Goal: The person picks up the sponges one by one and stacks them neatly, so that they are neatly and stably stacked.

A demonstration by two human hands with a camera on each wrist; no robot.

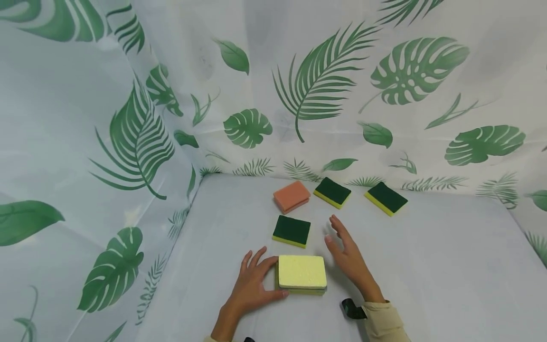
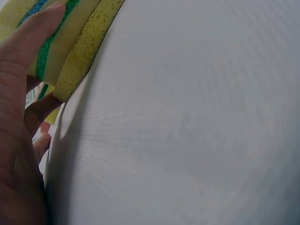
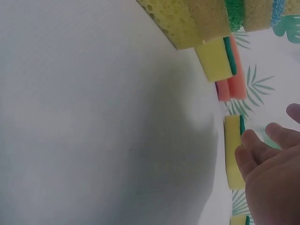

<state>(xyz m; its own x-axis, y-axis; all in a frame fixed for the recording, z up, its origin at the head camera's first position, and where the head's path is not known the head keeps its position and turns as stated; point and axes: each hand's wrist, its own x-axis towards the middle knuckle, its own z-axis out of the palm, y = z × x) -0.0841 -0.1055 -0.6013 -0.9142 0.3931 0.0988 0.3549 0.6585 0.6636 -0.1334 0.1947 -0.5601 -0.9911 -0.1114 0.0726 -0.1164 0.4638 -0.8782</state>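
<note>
Head view: left fingers (image 1: 267, 263) pinch plain sponge stack (image 1: 301, 272).

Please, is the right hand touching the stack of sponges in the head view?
No, the white tabletop shows between the right hand and the stack of sponges.

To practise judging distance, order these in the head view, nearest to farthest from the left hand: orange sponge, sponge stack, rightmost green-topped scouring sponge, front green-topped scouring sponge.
1. Sponge stack: touching the left hand, to its right.
2. Front green-topped scouring sponge: just beyond the stack.
3. Orange sponge: left end of the back row.
4. Rightmost green-topped scouring sponge: back right.
</note>
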